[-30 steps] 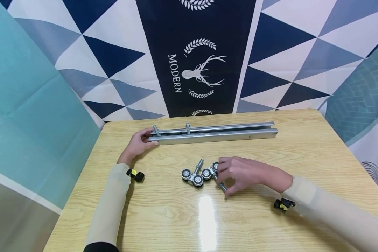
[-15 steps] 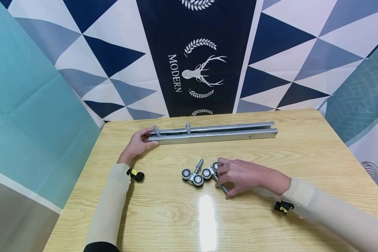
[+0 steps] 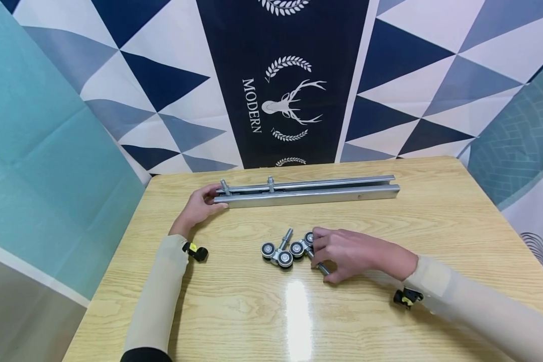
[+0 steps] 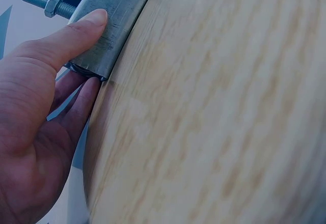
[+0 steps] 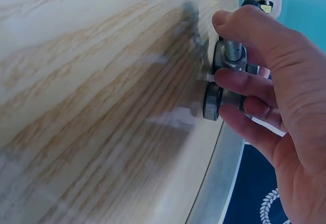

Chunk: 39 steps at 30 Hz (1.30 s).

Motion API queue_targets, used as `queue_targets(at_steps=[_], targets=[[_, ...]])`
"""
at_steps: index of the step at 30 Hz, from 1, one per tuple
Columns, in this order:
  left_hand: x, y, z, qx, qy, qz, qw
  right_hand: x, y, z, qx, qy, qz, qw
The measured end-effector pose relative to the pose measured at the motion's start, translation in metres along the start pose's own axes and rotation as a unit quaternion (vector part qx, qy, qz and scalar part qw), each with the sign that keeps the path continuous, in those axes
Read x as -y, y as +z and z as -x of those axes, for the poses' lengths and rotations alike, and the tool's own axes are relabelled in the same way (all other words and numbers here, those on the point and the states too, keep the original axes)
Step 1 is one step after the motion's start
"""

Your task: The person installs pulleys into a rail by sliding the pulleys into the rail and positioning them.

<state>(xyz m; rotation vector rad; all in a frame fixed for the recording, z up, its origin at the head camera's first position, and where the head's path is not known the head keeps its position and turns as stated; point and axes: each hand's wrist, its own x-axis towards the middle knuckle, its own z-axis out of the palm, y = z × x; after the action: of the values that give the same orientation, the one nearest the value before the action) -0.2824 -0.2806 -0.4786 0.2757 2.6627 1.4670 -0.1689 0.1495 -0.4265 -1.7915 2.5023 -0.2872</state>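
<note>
My left hand [image 3: 198, 206] grips the left end of a silver metal track [image 3: 307, 198], its thumb on the near side. In the left wrist view the thumb lies on the track [image 4: 119, 15] and a threaded bolt [image 4: 53, 5] with a nut sticks out beyond it. Two bolts stand up from the track's slot. On the table, my right hand [image 3: 350, 254] holds a trolley roller [image 3: 297, 250] with wheels and a bolt. The right wrist view has its fingers at the wheels [image 5: 211, 102] and the thumb over the bolt [image 5: 233, 51]. Another trolley roller [image 3: 284, 259] lies just left.
The wooden table [image 3: 235, 311] carries everything. Behind it hangs a patterned cloth [image 3: 294, 100] with a deer print, and a teal cloth [image 3: 50, 151] hangs at the left. Each forearm wears a small black camera, such as the left one [image 3: 200, 254].
My right hand has shifted very slightly, its fingers now a little further round the roller's bolt. The left hand, the track and the other roller stay where they were.
</note>
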Motion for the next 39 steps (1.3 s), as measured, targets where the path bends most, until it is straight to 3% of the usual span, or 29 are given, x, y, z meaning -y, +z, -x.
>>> queue_targets(at_steps=[7, 21, 24, 31, 39], targets=[[-0.001, 0.000, 0.000, 0.000, -0.002, 0.002, 1.0000, 0.001, -0.003, 0.001, 0.002, 0.006, -0.009, 1.000], [-0.005, 0.000, 0.002, -0.002, -0.013, -0.008, 0.9999, -0.004, -0.002, 0.010, -0.050, -0.011, 0.007, 0.999], [-0.004, 0.000, 0.002, 0.001, -0.012, -0.006, 0.9999, -0.003, -0.005, 0.010, -0.047, 0.002, 0.003, 0.999], [-0.038, 0.000, 0.018, 0.011, -0.015, -0.011, 0.9998, -0.007, -0.014, 0.009, -0.040, 0.042, -0.020, 0.998], [-0.005, 0.002, 0.001, 0.002, -0.016, 0.004, 0.9999, -0.012, -0.023, 0.005, -0.038, 0.056, -0.035, 0.997]])
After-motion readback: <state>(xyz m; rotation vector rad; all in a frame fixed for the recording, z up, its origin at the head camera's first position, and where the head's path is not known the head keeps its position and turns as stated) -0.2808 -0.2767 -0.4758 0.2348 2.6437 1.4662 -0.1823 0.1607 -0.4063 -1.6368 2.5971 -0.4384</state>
